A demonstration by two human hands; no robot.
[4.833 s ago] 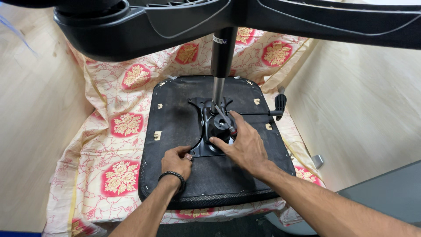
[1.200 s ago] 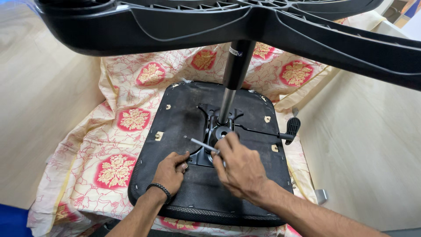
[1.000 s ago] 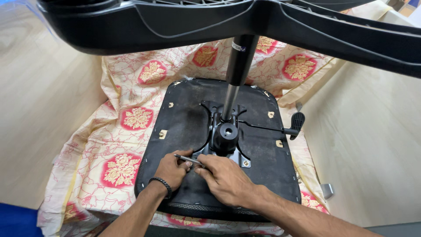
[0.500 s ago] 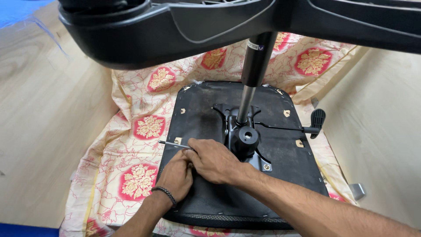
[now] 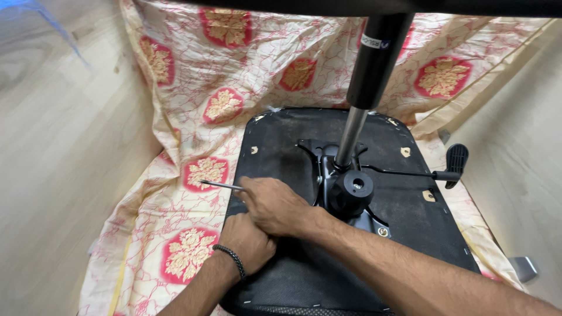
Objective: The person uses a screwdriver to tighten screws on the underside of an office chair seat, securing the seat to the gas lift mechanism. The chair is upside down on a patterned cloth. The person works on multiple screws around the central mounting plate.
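An upturned black chair seat [image 5: 404, 228] lies on a patterned cloth [image 5: 193, 175], its black metal mechanism [image 5: 348, 187] and gas lift column [image 5: 363, 99] rising toward the camera. My right hand [image 5: 275, 205] is closed around a thin metal rod-like tool [image 5: 219, 185] whose tip pokes out to the left, over the seat's left edge. My left hand [image 5: 249, 240], with a dark bracelet at the wrist, sits fisted just below and partly under the right hand on the seat; whether it grips the tool is hidden.
A black lever with a paddle handle [image 5: 453, 169] sticks out to the right of the mechanism. The chair's black base spans the top of the view. Light wooden floor [image 5: 64, 175] surrounds the cloth. A small metal part [image 5: 524, 269] lies at the right.
Both hands slid from the centre mechanism to the seat's left edge, with the thin tool now pointing left. The camera moved closer and lower.
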